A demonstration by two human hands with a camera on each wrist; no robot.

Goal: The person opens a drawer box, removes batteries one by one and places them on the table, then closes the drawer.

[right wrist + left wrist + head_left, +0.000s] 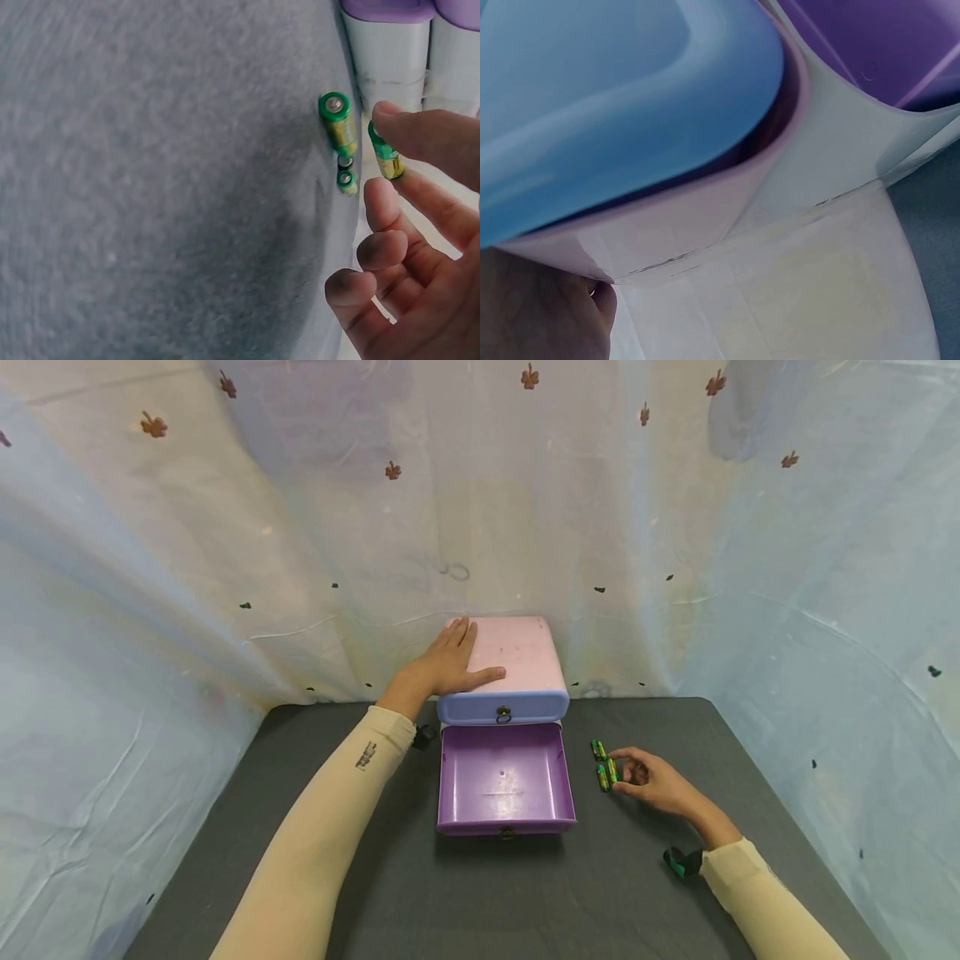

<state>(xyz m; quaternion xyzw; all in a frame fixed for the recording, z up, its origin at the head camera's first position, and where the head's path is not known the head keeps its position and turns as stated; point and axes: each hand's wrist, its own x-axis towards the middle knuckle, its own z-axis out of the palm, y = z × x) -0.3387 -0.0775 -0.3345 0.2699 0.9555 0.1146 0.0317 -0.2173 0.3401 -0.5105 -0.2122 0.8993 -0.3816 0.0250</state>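
Note:
A small drawer chest with a pink top [517,647] stands at the back of the table. Its blue upper drawer [468,708] is pushed in, while the purple lower drawer [502,802] is pulled out with nothing inside. My left hand [446,664] rests on the left of the pink top, fingers spread. To the right of the chest, my right hand [654,781] pinches a green and yellow battery [387,154] between thumb and index finger, the other fingers bent. More such batteries, one here [603,777] and another [598,750], lie on the table beside it.
Dark grey cloth covers the table [495,902]. A pale patterned curtain [480,510] hangs close behind the chest and along both sides. A dark strap [682,862] hangs at the right wrist.

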